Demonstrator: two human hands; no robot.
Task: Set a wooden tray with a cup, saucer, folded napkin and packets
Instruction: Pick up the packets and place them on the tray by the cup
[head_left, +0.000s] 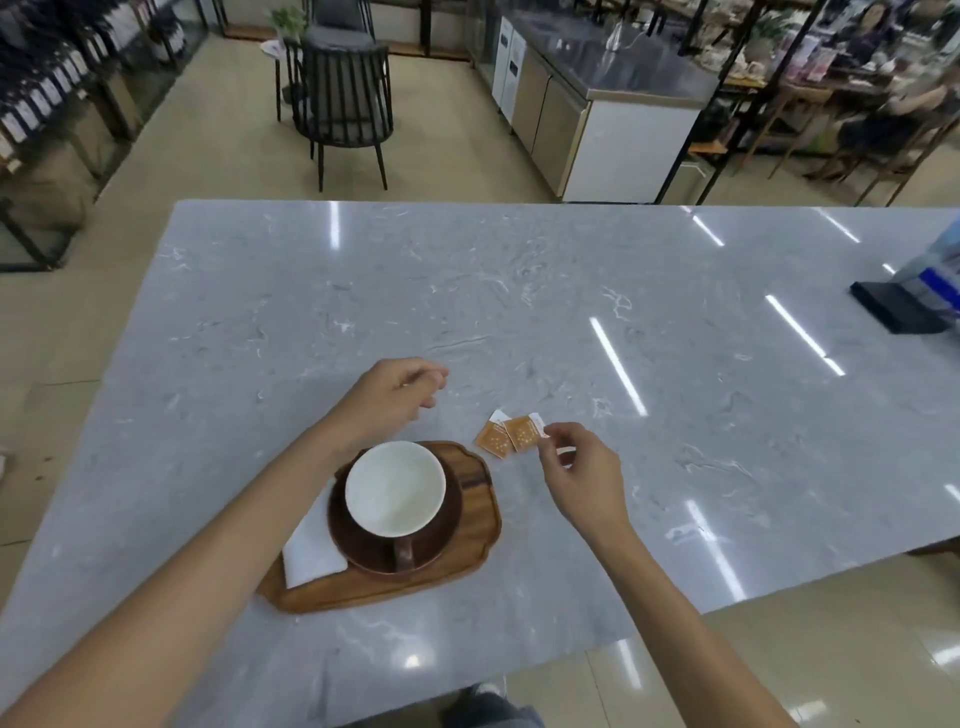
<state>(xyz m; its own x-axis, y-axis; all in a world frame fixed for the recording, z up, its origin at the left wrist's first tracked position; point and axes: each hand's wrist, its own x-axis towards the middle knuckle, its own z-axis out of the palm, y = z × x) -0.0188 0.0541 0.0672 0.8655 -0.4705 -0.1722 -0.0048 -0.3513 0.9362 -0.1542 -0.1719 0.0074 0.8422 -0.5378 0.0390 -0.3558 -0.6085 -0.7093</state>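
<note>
Item: wooden tray (470, 564), near edge of grey table (467, 291). Already aboard: saucer (444, 535), white cup (395, 488) on it, folded napkin (311, 551) tucked under saucer's left side.
Outstanding: two orange packets (511, 436), lying on the table, overlapping, just beyond the tray.
Right hand (582, 480): thumb and forefinger pinching the nearer packet's white end.
Left hand (389, 400): loosely curled, empty, above table.
Handling: likely gather both packets in the pinch, then lay them flat on bare tray wood toward the wrist side, clear of saucer
</note>
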